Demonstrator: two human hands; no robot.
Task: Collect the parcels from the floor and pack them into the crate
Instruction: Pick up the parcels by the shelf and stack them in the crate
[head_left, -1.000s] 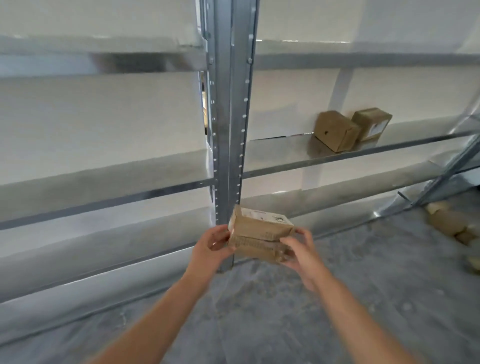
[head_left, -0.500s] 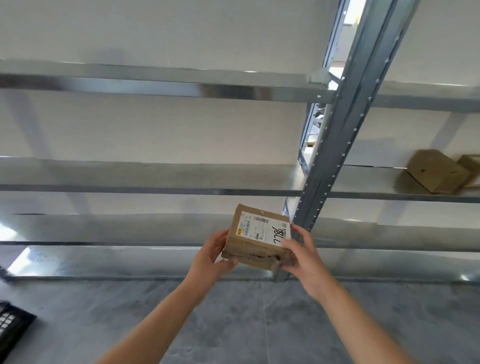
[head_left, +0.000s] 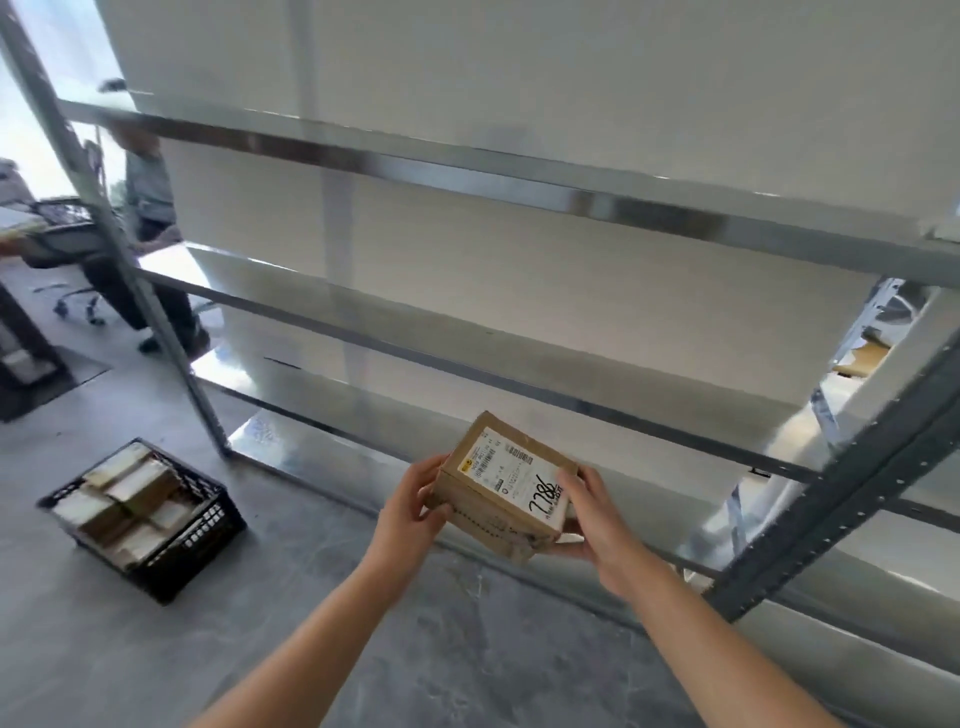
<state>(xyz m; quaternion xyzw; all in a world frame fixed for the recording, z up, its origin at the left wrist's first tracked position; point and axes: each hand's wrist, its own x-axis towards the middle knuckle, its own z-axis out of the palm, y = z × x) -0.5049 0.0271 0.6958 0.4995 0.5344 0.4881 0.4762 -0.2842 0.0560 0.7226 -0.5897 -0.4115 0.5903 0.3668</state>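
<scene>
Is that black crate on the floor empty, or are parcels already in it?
Already loaded: the crate holds several brown and white parcels, stacked roughly up to its rim.

Grey floor (head_left: 467, 639) w/ black crate (head_left: 205, 530) sitting on it at left, parcels (head_left: 124, 493) packed inside. Metal shelf rack (head_left: 519, 382) stands on floor behind; office chair (head_left: 67, 244) far left.

1. Parcel (head_left: 498, 499): brown cardboard, white label with black print, yellow patch, black handwriting.
2. Crate (head_left: 208, 525): black lattice; holds tan and white parcels.
3. Shelving (head_left: 467, 166): silver-grey metal.
4. Floor (head_left: 104, 649): mottled grey.
5. Wall (head_left: 519, 78): white.
</scene>
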